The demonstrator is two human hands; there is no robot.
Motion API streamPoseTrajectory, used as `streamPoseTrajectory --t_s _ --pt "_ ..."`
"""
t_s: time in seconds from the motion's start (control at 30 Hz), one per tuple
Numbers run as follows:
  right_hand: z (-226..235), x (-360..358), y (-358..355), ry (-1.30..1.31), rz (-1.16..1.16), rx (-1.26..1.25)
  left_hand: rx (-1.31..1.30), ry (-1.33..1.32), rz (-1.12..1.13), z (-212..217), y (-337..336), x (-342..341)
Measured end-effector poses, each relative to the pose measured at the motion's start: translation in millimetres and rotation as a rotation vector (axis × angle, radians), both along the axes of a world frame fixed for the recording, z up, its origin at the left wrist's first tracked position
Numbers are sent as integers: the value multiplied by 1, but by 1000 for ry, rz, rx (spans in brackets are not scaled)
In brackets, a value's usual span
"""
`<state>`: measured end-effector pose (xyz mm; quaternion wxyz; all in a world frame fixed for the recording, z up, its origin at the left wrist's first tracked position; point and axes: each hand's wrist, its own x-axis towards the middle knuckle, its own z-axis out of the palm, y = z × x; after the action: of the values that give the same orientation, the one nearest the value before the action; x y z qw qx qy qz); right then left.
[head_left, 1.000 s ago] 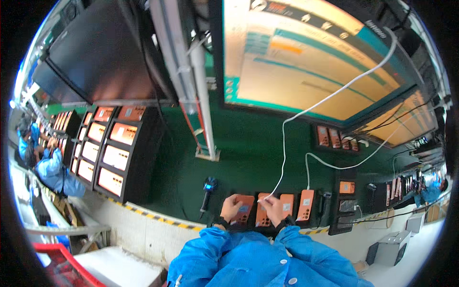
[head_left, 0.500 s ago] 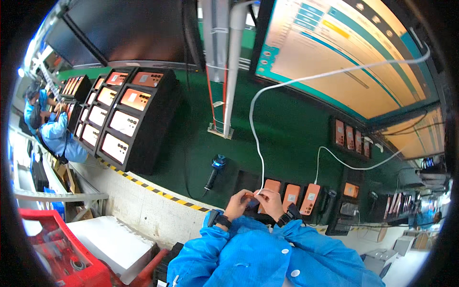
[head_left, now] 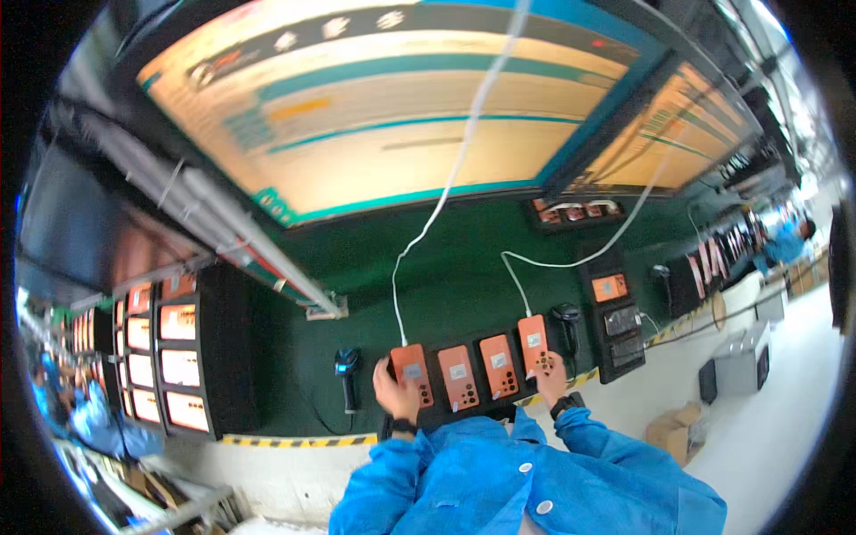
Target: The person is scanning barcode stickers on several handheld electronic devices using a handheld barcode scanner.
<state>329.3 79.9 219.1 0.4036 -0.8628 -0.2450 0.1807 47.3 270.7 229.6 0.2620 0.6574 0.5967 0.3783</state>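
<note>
Four copper-orange smartphones lie in a row, backs up, on a black tray. A white cable runs into the top of the leftmost smartphone. My left hand is closed around that phone's left side and lower part. At the right end, another smartphone has a second white cable in its top edge. My right hand grips its lower right corner, fingers partly hidden. Between them lie two phones without cables, the second and the third.
Handheld scanners stand on both sides, one left and one right. Large monitors rise behind the green bench. A black rack of phones stands left. A dark tray lies right. Striped tape marks the bench edge.
My view has swung to the right. My hands, together at the left cable's end before, are now apart. The left one holds the leftmost phone; the right one has moved to the rightmost.
</note>
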Motion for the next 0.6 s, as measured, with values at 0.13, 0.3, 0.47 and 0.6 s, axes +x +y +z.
streamPoseTrajectory --t_s 0.13,0.3,0.47,0.6 --pt "-79 41 -67 154 -465 -54 -458 189 172 -44 -65 -51" --pt "-72 35 -47 808 -736 -35 -843 -33 374 -103 -84 -68" --pt "-44 11 -24 796 -815 185 -804 -407 263 -59 -62 -62" --pt "-68 -10 -61 802 -586 358 -754 -413 164 -87 -67 -68"
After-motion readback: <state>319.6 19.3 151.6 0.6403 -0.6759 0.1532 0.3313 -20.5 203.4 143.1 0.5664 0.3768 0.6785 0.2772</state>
